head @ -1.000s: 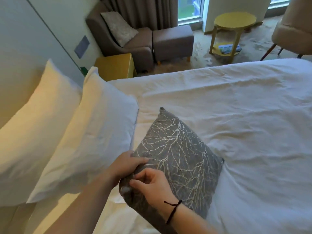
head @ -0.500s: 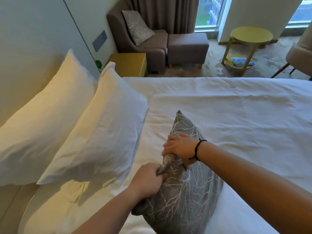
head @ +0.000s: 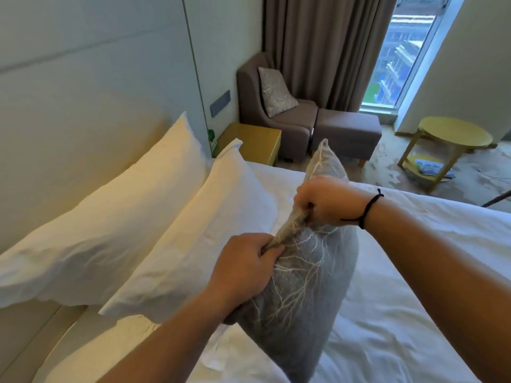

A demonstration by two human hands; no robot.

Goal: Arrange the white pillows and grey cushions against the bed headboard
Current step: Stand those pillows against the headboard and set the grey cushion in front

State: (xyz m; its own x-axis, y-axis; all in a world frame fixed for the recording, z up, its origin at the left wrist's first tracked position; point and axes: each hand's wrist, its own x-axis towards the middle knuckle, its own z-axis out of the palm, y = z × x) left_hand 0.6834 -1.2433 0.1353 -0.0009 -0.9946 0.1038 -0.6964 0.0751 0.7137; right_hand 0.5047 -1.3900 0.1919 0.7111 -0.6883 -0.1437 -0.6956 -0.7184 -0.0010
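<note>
Both hands grip one grey cushion [head: 304,294] by its upper edge. The left hand [head: 243,268] has its fingers curled tight round a bunched fold of the seam, and the right hand [head: 329,201], a black cord band [head: 367,208] at its wrist, clenches the same edge just beyond the left, further from the person. The cushion stands on edge above the white bed sheet [head: 414,272], its pale branch pattern facing right, one corner poking up past the right hand.

Two white pillows are in view, both to the left of the left hand. The nearer pillow [head: 199,244] lies just beside the cushion, leaning away from it. The farther pillow [head: 116,217] stands behind the first, propped against the pale headboard [head: 83,106].

Only one grey cushion is on the bed. A second, lighter patterned cushion [head: 275,92] sits well beyond the right hand on one brown armchair [head: 276,106], with one matching footstool [head: 347,132] just beside it. One yellow bedside table [head: 254,142] stands between the armchair and the pillows. One round yellow side table [head: 453,136] is far off to the right of the right hand, some papers [head: 430,167] on its lower shelf. Brown curtains [head: 326,45] hang beside a tall window [head: 401,56].
</note>
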